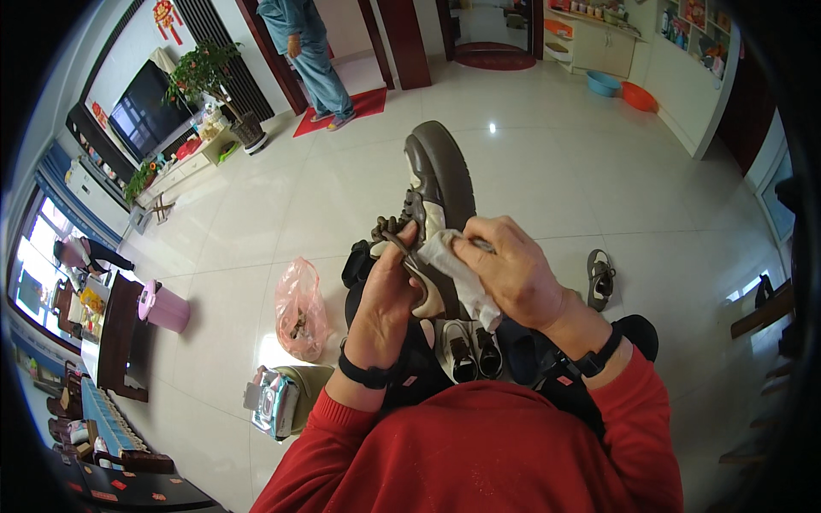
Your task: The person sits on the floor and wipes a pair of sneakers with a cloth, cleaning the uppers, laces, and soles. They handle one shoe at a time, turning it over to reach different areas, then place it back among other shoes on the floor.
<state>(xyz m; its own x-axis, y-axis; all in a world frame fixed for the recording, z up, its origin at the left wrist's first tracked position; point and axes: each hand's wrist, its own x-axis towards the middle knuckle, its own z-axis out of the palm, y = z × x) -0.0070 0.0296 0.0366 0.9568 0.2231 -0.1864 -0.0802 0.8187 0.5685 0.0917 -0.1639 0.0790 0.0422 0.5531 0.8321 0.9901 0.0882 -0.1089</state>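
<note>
A brown and cream lace-up sneaker [428, 173] is held up in front of me, toe pointing away and its dark sole side turned to the right. My left hand [391, 282] grips it by the opening and laces, thumb along the tongue. In my right hand [516, 272] is a crumpled white wipe [458, 269], pressed against the side of the sneaker near the sole. Below, between my legs, stand a pair of dark and white sneakers [463, 359] and a dark blue slipper [518, 349]. A similar brown sneaker [600, 280] lies on the floor to the right.
Left of my legs are a pink plastic bag [301, 314] with something inside and a pack of wipes [274, 404]. Farther left stands a pink bin [164, 306]. One person [314, 58] stands on a red mat [369, 106]; another [93, 253] leans near the window. Basins [603, 83] sit far right.
</note>
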